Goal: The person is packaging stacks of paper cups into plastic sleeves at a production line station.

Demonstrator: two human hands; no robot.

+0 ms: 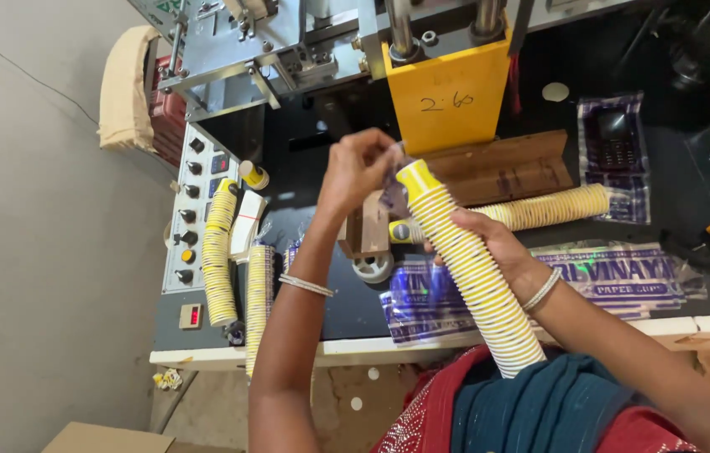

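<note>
Flat purple-printed plastic sleeves [615, 281] on worktable [707, 323]

Four long stacks of yellow paper cups show: one stack [472, 277] gripped in the fingers [477, 222], one [552, 207] lying just behind them, two [221, 252] [258, 298] well left. One phone [615, 138] lies far behind, right.

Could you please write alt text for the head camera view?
A right hand holds a long stack of yellow-and-white paper cups, while the left hand pinches clear plastic wrap at its top, above a black machine table.
</note>
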